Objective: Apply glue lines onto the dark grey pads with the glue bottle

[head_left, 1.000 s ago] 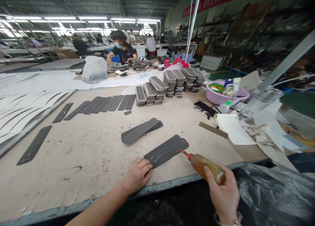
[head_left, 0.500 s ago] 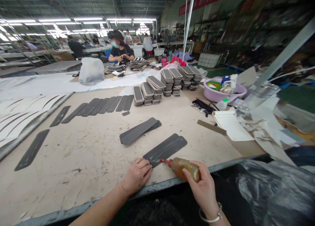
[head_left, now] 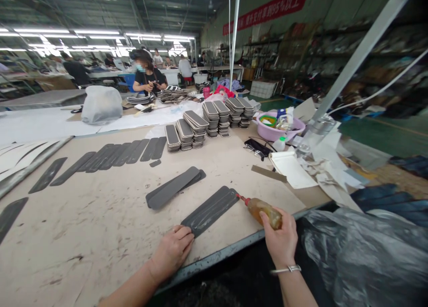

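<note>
My right hand (head_left: 281, 236) is wrapped round a squeeze bottle (head_left: 264, 212) of amber liquid, probably glue. Its red nozzle tip touches or hovers just over the far right end of a dark grey strip (head_left: 214, 213) with rounded corners. Two such strips seem to lie side by side here, with wet, shiny streaks along them. At their near end my left hand (head_left: 174, 251) is closed, its fingertips pressed on the edge and the thumb hidden. Beyond them, two more grey strips (head_left: 175, 187) lie crossed, one on top of the other.
A row of streaked grey strips (head_left: 113, 156) lies at the left. Stacks of pale-edged pieces (head_left: 185, 133) stand at the back. On the right are a purple basin (head_left: 281, 131), glasses (head_left: 256, 150), a white pad (head_left: 290, 169) and a slanting metal pole (head_left: 361, 57). A masked person (head_left: 149, 77) sits beyond.
The bottle's nozzle has moved from the near end of the strip to its far right end, and fresh wet streaks show along it. My left hand stays at the near end. The view has turned right.
</note>
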`<state>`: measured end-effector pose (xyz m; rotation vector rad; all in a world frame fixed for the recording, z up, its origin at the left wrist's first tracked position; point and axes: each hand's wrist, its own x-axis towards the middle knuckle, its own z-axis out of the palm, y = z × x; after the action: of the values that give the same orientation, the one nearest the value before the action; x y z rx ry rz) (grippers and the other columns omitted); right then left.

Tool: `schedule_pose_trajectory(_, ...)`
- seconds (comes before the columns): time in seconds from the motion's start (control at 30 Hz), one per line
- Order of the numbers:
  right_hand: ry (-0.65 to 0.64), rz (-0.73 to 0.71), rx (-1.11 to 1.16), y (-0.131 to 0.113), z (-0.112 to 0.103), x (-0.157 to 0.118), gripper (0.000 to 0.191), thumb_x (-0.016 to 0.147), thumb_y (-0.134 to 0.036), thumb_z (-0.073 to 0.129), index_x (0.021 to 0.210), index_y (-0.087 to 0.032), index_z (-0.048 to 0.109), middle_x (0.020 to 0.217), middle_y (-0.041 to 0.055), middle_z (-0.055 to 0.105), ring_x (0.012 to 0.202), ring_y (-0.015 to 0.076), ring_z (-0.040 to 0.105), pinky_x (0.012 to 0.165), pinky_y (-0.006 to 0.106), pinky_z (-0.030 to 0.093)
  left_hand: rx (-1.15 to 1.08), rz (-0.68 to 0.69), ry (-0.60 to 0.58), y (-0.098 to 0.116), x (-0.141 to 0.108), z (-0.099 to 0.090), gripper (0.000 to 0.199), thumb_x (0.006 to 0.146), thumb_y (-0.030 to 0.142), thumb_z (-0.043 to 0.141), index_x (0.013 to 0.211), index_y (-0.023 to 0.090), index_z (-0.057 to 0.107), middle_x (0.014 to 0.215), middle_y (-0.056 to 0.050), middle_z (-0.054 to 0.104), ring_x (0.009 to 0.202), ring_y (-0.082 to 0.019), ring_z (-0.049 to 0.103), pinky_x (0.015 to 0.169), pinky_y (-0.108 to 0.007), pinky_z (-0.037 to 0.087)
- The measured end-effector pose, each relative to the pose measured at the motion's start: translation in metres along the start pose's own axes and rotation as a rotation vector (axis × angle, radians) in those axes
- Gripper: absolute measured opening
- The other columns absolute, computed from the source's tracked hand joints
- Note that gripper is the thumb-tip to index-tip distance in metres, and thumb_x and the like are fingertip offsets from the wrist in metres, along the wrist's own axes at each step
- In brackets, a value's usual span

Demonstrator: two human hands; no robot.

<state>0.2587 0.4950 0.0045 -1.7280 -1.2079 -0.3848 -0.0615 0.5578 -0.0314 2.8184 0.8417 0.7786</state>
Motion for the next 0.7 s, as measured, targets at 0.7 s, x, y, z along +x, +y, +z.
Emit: schedule_pose_trajectory(0.7,-0.018,0.398,0.235,0.011,-0.015,-0.006,0.05,0.081,-0.061,0.065,0.104,-0.018,0.059,0.091,0.0047,0.06,0.077,0.0222,0.057,0.07,0.035,0.048,-0.076,-0.081,0.083,-0.002,0.004,0.009,0.015,0.087,0.01,0.047,0.086,0.016,0.06,0.082,-0.007,0.06,0.077,-0.018,0.056,0.074,-0.032,0.053)
